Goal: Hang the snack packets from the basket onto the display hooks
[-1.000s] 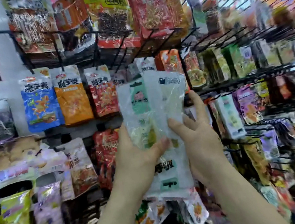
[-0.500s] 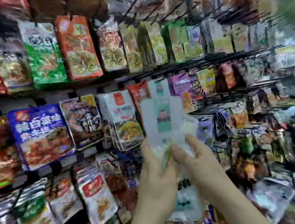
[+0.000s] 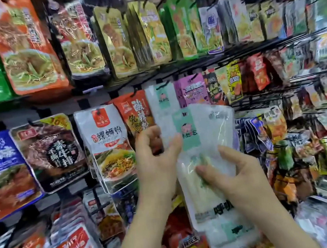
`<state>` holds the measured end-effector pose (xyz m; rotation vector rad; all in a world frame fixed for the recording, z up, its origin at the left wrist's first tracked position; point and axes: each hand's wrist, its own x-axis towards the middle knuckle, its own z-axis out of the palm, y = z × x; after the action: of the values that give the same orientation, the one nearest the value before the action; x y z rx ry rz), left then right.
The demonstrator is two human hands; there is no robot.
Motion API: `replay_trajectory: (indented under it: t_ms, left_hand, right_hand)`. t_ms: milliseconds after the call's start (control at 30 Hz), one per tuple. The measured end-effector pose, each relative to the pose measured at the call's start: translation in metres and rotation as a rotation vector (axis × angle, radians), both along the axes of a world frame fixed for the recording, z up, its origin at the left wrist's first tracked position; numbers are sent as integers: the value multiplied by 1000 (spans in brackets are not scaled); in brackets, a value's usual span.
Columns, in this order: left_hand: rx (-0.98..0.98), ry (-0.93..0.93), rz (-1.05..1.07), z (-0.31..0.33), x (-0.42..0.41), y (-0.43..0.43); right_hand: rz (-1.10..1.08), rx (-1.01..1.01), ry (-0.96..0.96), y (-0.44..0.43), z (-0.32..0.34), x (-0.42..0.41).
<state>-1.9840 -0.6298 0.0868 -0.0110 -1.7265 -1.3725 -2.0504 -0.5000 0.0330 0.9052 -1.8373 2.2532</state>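
Note:
Clear snack packets with mint-green labels (image 3: 207, 139) are held up in front of the display rack. My left hand (image 3: 155, 162) pinches the front packet near its left edge, thumb on the green label. My right hand (image 3: 241, 174) grips the packets lower down, thumb pressed on the clear plastic. A matching clear and green packet (image 3: 161, 101) hangs on a black hook (image 3: 163, 86) just above and behind my hands. The basket is out of view.
Rows of black display hooks carry many packets: orange and green noodle bags (image 3: 26, 50) at the top, a white noodle bag (image 3: 107, 143) to the left of my hands, purple and red small packets (image 3: 193, 89) to the right. Lower rows are crowded too.
The view has swung right and down along the rack. My hands still hold the clear packets, which now sit just below the matching hung packet; the right hand has slid lower.

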Motion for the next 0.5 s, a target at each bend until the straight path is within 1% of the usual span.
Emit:
replay_trajectory:
  t_ms: [33, 67, 100, 200, 267, 333, 433, 500]
  left_hand:
    - [20, -18, -61, 19, -10, -1]
    - [-46, -41, -40, 28, -21, -13]
    - [-56, -37, -19, 42, -33, -18]
    - [-47, -66, -90, 51, -52, -31]
    - [-34, -63, -56, 58, -71, -36]
    - [-36, -45, -21, 64, -90, -39]
    - [-148, 35, 120, 78, -115, -35]
    - [-216, 82, 202, 86, -128, -28]
  right_hand:
    - [-27, 25, 5, -3, 2, -5]
    - [-47, 32, 29, -6, 3, -10]
    - [-75, 31, 39, -9, 5, -15]
    - [-90, 64, 86, -15, 12, -33]
    - [-100, 84, 97, -21, 17, -44]
    - [-92, -15, 74, -27, 22, -56]
    - [-70, -217, 16, -33, 30, -74]
    - [-62, -269, 12, -31, 32, -89]
